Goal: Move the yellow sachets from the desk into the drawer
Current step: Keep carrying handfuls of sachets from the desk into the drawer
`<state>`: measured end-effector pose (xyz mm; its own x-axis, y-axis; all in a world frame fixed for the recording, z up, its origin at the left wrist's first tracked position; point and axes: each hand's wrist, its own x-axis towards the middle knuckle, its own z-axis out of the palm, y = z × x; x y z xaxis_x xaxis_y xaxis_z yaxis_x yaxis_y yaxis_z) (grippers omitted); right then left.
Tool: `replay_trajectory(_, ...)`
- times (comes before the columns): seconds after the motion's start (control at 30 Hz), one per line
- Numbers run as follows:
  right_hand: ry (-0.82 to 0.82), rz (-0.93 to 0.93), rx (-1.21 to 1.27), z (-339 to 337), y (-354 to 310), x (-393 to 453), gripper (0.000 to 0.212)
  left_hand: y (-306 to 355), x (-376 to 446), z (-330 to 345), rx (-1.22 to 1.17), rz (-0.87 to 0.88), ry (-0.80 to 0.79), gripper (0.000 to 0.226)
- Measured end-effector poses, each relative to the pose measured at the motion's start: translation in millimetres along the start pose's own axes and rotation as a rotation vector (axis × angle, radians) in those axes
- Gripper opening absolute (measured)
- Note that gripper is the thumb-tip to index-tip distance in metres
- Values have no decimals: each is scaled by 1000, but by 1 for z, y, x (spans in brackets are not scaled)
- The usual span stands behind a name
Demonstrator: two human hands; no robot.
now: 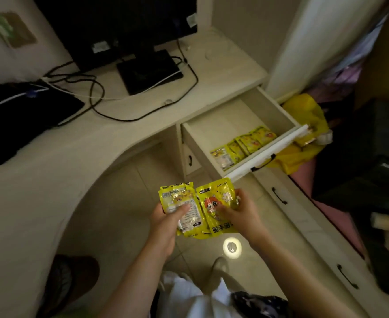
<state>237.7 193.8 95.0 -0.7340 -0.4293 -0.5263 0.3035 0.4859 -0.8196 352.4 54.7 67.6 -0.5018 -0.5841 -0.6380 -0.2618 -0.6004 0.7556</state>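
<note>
1. Hard to read: the print on the sachets is blurred, and we can't count how many packets are stacked under the left hand (166, 222). The drawer front rail hides the lower edge of the sachets in the drawer (244, 144).
2. The dark items at frame right and the yellow bag (303, 115) behind the drawer are dim; contents unclear. Our lap and a shoe at bottom are cut off by the frame edge.
3. The left hand grasps a stack of sachets (184, 212), thumb pressed on the white label side, fingers hidden underneath.
4. The right hand (241, 213) grasps a single sachet (216, 207), cartoon face up, thumb on its front, fingers wrapped round its right edge.
5. Both held lots sit at lower centre of frame, over the floor, side by side and touching, long axes running bottom to top of frame, tilted slightly left.
6. The drawer (214, 131) is pulled open at centre right; sachets lie in a row along its front, overlapping.
7. The table (120, 125) at upper left carries a monitor (120, 26) and cables (101, 88); we see no sachets on it.
</note>
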Motion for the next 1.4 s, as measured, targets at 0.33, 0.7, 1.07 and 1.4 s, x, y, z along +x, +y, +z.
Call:
replay_trajectory(0.33,123,71,35,-101,7,39,31,-4,23,111,98,-12,-55,38)
replay_trajectory(0.7,134,70,-61,-148,-52,159,32,42,126,189,13,-16,-64,30)
replay_trajectory(1.07,12,130,-112,-172,-97,275,44,80,206,242,-46,-17,38,28)
replay_trajectory(1.4,-187,106,-250,-217,-114,360,45,72,238,304,-93,-4,245,34)
